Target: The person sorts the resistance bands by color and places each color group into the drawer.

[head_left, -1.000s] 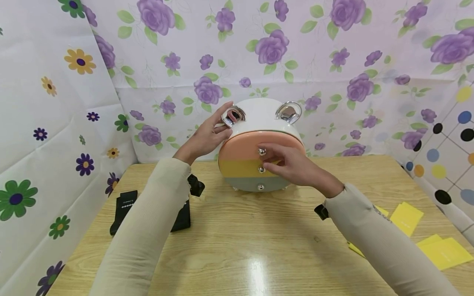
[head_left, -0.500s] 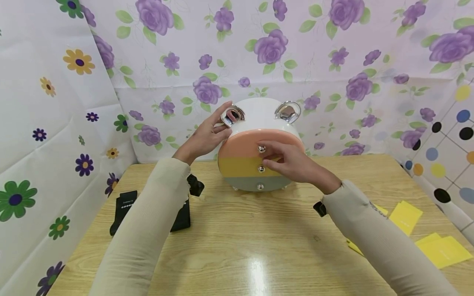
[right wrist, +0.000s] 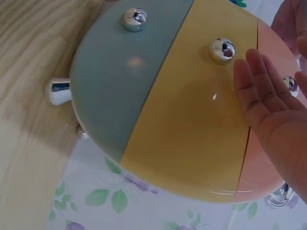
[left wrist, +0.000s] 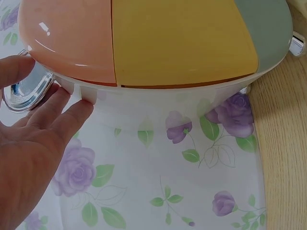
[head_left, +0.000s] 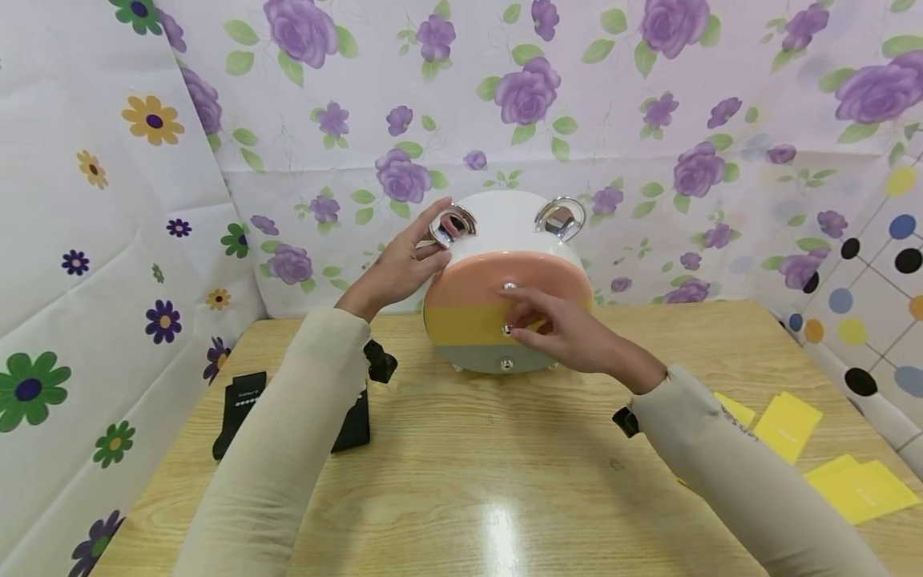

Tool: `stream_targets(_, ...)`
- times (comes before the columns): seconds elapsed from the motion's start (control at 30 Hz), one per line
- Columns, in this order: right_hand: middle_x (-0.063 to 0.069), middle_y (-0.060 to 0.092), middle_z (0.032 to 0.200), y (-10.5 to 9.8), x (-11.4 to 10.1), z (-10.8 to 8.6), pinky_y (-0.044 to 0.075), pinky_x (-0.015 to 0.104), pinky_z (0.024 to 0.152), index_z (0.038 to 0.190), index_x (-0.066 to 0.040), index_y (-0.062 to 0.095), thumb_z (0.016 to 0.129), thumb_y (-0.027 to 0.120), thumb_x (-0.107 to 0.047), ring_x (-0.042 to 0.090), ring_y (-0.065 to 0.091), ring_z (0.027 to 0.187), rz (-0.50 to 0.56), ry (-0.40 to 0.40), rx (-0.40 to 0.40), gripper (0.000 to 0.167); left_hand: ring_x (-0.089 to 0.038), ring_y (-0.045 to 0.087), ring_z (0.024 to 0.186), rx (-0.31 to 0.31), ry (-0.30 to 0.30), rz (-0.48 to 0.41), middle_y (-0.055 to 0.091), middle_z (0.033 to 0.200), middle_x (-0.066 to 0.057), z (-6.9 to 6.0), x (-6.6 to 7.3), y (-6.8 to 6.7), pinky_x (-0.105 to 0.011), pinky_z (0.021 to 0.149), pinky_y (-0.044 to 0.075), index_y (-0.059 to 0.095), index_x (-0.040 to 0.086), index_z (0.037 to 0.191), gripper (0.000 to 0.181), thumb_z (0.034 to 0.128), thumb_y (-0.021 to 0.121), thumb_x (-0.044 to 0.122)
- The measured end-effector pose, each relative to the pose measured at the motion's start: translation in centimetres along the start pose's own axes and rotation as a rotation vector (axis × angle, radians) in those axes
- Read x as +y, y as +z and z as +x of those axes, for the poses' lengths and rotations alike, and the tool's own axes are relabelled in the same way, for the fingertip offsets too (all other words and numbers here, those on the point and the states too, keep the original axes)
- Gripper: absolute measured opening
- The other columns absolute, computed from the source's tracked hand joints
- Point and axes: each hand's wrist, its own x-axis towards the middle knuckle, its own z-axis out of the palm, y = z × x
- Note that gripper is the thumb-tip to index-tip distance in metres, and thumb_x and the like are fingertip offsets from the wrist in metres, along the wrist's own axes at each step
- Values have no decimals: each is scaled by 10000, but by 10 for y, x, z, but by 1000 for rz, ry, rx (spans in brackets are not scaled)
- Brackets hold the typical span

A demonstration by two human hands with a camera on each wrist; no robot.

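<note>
A small rounded drawer cabinet (head_left: 515, 216) stands at the back of the table, with a white body and orange, yellow and grey-green drawer fronts. My left hand (head_left: 397, 268) grips its left silver ear (left wrist: 31, 88), with other fingertips on the white side. In front of the drawers, my right hand (head_left: 573, 332) has its fingers slightly bent. In the right wrist view its fingertips lie beside the middle silver knob (right wrist: 222, 50), not around it. The top knob (head_left: 509, 286) shows just above the index finger. The bottom knob (head_left: 507, 364) is uncovered. All the drawers look closed.
Flat yellow packets (head_left: 787, 425) lie at the table's right side. A black flat item with white print (head_left: 241, 401) and another black piece (head_left: 353, 425) lie on the left, partly behind the left sleeve. Flowered cloth (head_left: 469, 104) hangs behind the cabinet.
My right hand has dropped slightly, from the top knob toward the middle one, leaving the top knob more visible. The left hand and the cabinet stay in place.
</note>
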Motion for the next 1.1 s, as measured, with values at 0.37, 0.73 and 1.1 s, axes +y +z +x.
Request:
stream_targets(0.37,150,635,1183,9,9,-12,552,399,851,1470,-19,451,995,628,-89,222,627,1015,9,91,-20,512,-297,379,1424,1,-5,0,209,1611,-135,0,1,0,-426,1055,469,178,404,1596,732,1038,544,103)
stream_targets(0.73,198,604,1254,18,25,-14,547,449,910,1480,-7,428,999,625,-106,299,632,1097,17,105,-59,529,-310,391,1415,6,2,-4,215,1608,-142,0,0,0,-427,1051,474,185,389,1599,726,1037,544,103)
stream_targets(1.1,197,610,1261,25,27,-7,548,430,923,1481,-10,425,1002,619,-118,289,620,1118,19,108,-59,528,-307,395,1413,8,-2,-11,214,1606,-140,0,0,0,-431,1040,482,190,402,1595,732,1033,546,95)
